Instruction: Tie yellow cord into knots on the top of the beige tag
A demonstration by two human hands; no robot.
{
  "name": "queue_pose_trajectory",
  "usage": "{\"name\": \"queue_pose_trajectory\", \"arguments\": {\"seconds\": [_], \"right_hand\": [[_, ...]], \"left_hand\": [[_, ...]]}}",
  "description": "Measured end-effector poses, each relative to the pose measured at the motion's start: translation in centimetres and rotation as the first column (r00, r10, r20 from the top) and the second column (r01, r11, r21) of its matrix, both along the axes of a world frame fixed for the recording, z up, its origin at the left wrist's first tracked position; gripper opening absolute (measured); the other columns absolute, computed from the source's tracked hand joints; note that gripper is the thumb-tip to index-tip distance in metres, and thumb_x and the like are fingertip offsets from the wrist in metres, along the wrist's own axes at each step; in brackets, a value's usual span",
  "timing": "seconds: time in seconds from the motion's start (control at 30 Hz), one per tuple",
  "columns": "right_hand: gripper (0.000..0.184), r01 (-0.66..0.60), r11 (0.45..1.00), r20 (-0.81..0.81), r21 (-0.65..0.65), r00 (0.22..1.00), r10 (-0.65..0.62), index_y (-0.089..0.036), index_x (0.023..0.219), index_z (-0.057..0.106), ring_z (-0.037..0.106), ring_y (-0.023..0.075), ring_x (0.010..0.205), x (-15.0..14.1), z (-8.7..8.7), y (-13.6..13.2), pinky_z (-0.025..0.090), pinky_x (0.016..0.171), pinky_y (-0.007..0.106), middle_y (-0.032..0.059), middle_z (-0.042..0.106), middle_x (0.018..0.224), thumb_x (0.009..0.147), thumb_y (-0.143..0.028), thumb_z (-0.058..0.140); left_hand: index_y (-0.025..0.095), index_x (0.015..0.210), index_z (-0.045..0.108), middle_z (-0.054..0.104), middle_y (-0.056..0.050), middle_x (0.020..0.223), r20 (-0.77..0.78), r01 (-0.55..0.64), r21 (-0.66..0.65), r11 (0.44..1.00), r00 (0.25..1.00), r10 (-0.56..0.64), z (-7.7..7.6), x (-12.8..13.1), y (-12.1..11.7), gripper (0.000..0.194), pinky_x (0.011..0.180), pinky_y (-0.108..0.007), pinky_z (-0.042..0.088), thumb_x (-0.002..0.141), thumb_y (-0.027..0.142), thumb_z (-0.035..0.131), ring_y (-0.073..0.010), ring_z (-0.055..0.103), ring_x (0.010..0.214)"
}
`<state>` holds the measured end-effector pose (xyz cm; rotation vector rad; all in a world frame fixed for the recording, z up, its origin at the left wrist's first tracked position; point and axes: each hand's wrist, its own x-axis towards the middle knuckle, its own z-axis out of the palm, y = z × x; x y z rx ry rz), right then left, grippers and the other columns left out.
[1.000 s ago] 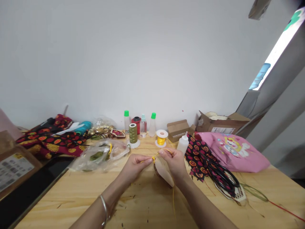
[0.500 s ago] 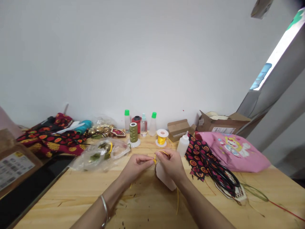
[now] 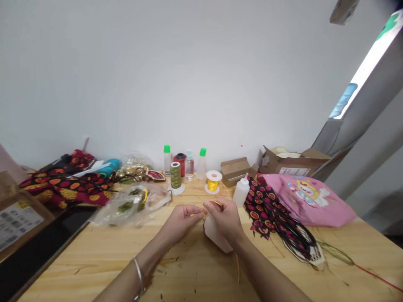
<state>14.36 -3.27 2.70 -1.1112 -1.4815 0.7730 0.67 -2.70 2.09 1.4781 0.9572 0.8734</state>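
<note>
Above the middle of the wooden table, my left hand (image 3: 183, 218) pinches a yellow cord (image 3: 203, 215) between thumb and forefinger. My right hand (image 3: 225, 218) is closed on the same cord just to the right, and a small loop arches over its fingers. From the cord hangs a flat pale piece with a dark brown edge (image 3: 215, 235), tilted and partly hidden behind my right hand. A loose yellow end dangles below my right wrist. The knot between my fingertips is too small to make out.
Behind my hands stand a yellow cord spool (image 3: 213, 183), an olive thread spool (image 3: 175, 176) and several bottles. A white squeeze bottle (image 3: 241, 192) is near my right hand. Plastic bag (image 3: 132, 205) lies left; patterned fabric (image 3: 260, 205), black cable (image 3: 297, 233) and pink bag (image 3: 310, 199) right.
Both hands remain pinched on the yellow cord and have come slightly closer together. The pale piece has sunk a little and turned, and the dangling cord end has shifted right.
</note>
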Motion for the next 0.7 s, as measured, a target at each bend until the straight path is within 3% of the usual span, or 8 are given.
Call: {"name": "queue_pose_trajectory", "arguments": {"seconds": [0.13,0.27,0.37,0.47,0.57,0.7], "right_hand": [[0.024,-0.016,0.999,-0.084,-0.045,0.996,0.012,-0.013,0.047,0.044,0.024,0.0059,0.046,0.18,-0.10,0.34,0.021,0.042,0.018,-0.0053,0.025,0.048,0.067,-0.025,0.049],[0.025,-0.026,0.997,-0.132,-0.075,0.991,0.016,-0.013,0.047,0.042,0.023,0.0058,0.046,0.30,-0.18,0.45,0.020,0.042,0.018,-0.0054,0.024,0.048,0.066,-0.027,0.051],[0.027,-0.038,0.993,-0.180,-0.109,0.983,0.017,-0.014,0.047,0.040,0.020,0.0057,0.046,0.35,-0.22,0.55,0.018,0.041,0.019,-0.0056,0.023,0.048,0.065,-0.030,0.052],[0.028,-0.046,0.990,-0.219,-0.131,0.976,0.017,-0.014,0.047,0.038,0.019,0.0055,0.046,0.37,-0.25,0.59,0.017,0.041,0.019,-0.0058,0.021,0.049,0.064,-0.031,0.053],[0.028,-0.065,0.987,-0.265,-0.146,0.964,0.024,-0.015,0.048,0.039,0.019,0.0056,0.046,0.35,-0.26,0.46,0.017,0.041,0.019,-0.0057,0.022,0.049,0.062,-0.033,0.054],[0.029,-0.076,0.987,-0.340,-0.141,0.940,0.024,-0.015,0.048,0.038,0.020,0.0056,0.046,0.25,-0.19,0.23,0.017,0.041,0.019,-0.0054,0.023,0.049,0.061,-0.033,0.055]], "left_hand": [[0.016,0.086,0.064,0.067,-0.002,0.076,0.077,0.042,-0.037,0.998,0.996,-0.039,0.05,0.06,-0.07,0.026,0.065,-0.021,0.038,0.067,0.031,0.054,-0.0143,0.055,0.069],[0.014,0.082,0.066,0.063,-0.001,0.063,0.121,0.026,-0.086,0.996,0.993,-0.016,0.25,0.00,-0.26,0.025,0.056,-0.018,0.037,0.065,0.030,0.057,-0.0100,0.051,0.057],[0.013,0.084,0.065,0.042,0.007,0.037,0.120,0.002,-0.129,0.992,0.993,0.014,0.23,-0.13,-0.29,0.028,0.037,-0.014,0.023,0.067,0.033,0.055,-0.0030,0.030,0.036],[0.011,0.086,0.064,0.021,0.012,0.033,0.089,-0.026,-0.133,0.991,0.995,0.038,0.13,-0.16,-0.19,0.033,0.033,-0.015,0.008,0.068,0.036,0.051,-0.0025,0.013,0.033],[0.010,0.085,0.064,0.022,0.011,0.034,0.034,-0.058,-0.096,0.994,0.998,0.062,0.14,-0.07,-0.12,0.034,0.034,-0.016,0.010,0.067,0.036,0.052,-0.0027,0.015,0.033],[0.011,0.083,0.066,0.034,0.008,0.035,0.036,-0.073,-0.032,0.997,0.997,0.074,0.11,-0.06,-0.02,0.032,0.038,-0.015,0.023,0.067,0.035,0.052,-0.0041,0.027,0.036]]}}
